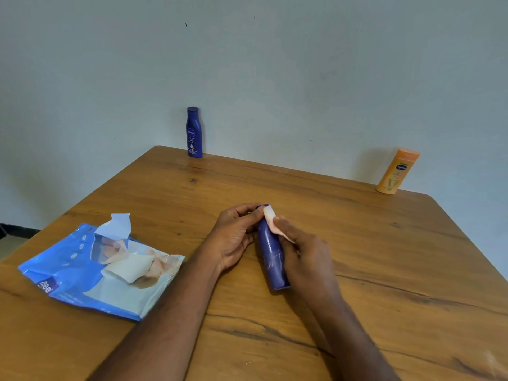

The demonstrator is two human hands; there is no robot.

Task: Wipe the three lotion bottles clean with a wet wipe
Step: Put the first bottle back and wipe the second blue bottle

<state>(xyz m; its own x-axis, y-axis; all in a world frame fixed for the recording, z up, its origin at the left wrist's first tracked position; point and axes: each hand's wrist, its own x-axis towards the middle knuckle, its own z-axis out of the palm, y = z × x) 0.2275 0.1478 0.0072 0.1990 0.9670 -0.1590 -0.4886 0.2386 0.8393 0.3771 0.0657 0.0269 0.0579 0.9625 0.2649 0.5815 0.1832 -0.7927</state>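
Two blue bottles (pixel 272 257), one orange bottle (pixel 397 171).

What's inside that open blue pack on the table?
The wet wipe pack has its flap peeled up; one pale wipe sticks out of the opening. How many remain inside is hidden.

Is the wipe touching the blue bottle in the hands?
Touching. The head view shows the right hand pressing the wipe against the held blue bottle near its cap.

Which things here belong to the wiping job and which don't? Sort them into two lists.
Part of the job:
- dark blue bottle, held by the left hand
- wet wipe, pressed on it by the right hand
- Nivea bottle
- orange lotion bottle
- wet wipe pack, flap open

Just there:
- wooden table
- wall
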